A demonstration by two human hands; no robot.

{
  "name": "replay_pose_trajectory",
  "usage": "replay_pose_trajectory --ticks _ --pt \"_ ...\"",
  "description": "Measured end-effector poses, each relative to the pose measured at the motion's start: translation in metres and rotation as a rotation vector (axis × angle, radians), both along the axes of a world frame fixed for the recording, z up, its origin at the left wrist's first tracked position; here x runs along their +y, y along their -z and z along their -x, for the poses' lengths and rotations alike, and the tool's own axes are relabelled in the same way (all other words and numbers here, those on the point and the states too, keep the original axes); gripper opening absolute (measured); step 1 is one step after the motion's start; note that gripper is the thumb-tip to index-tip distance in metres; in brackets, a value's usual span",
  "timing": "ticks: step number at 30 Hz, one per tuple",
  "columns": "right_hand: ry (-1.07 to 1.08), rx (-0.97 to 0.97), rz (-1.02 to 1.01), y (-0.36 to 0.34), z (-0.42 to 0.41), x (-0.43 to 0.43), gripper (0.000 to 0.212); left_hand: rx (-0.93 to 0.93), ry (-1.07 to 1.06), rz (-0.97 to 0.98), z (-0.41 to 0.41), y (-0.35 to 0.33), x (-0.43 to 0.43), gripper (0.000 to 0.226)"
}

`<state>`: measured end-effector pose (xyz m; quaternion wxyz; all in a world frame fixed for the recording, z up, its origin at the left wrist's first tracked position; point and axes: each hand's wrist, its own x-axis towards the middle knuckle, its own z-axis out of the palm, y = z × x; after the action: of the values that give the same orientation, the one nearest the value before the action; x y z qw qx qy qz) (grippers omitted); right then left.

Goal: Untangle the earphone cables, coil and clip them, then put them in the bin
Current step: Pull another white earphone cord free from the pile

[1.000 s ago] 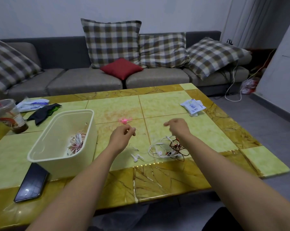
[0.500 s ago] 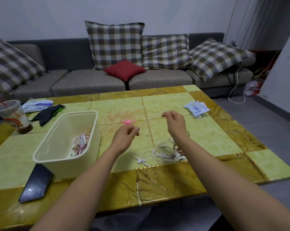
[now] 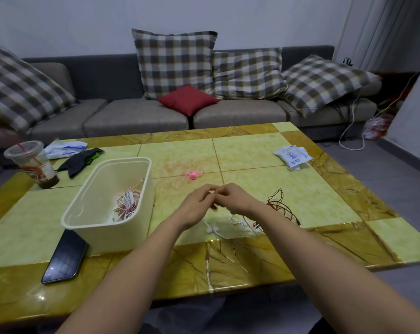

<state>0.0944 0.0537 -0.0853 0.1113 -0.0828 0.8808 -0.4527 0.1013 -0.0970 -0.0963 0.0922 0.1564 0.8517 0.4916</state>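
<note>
- The left hand (image 3: 197,205) and the right hand (image 3: 236,199) are hovering together above the middle of the green and amber marble-patterned worktop (image 3: 324,208). Both bare forearms are reaching forward from its near edge.
- Both hands are showing their backs to the camera, with fingers curled inward and the fingertips of one hand touching those of the other.
- Grip: each hand is forming a pinch, but the spot between the fingertips is blurred, so whether a strand is being held cannot be told.
- One white earphone cable (image 3: 230,224) is lying loose on the worktop just below the hands, its two earbuds resting between the forearms.
- One dark red and black cable (image 3: 280,204) is lying tangled just right of the right forearm.
- One pink plastic cable clip (image 3: 194,174) is sitting beyond the hands, apart from them.
- One cream rectangular plastic bin (image 3: 112,239) is standing left of the hands, holding one bundle of pink and white coiled cables (image 3: 127,203).
- One black smartphone (image 3: 64,257) is lying just beside the bin's near corner.
- One clear plastic cup with a red straw (image 3: 32,162), one black cloth (image 3: 79,160), a left white packet (image 3: 66,148) and a right white packet (image 3: 292,156) are lying along the far half.
- Four checked cushions and one red cushion (image 3: 187,99) are resting on the grey sofa (image 3: 136,116) behind.
</note>
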Motion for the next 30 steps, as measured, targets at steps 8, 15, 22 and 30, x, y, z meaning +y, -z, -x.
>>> replay_pose_trajectory --ticks 8,15,22,30 --pt "0.215 -0.168 0.280 -0.002 -0.006 0.033 0.025 0.065 -0.554 0.712 0.017 0.008 -0.037 0.029" --pt "0.021 -0.093 0.172 -0.001 -0.004 0.005 0.022 0.242 -0.147 0.262 0.002 0.001 -0.009 0.045" --pt "0.119 -0.094 0.174 0.004 -0.005 0.027 0.025 0.146 -0.454 0.571 0.013 0.003 -0.020 0.026" --pt "0.055 -0.053 0.128 0.007 -0.003 0.014 0.024 0.330 -0.101 0.472 0.004 0.003 0.004 0.039"
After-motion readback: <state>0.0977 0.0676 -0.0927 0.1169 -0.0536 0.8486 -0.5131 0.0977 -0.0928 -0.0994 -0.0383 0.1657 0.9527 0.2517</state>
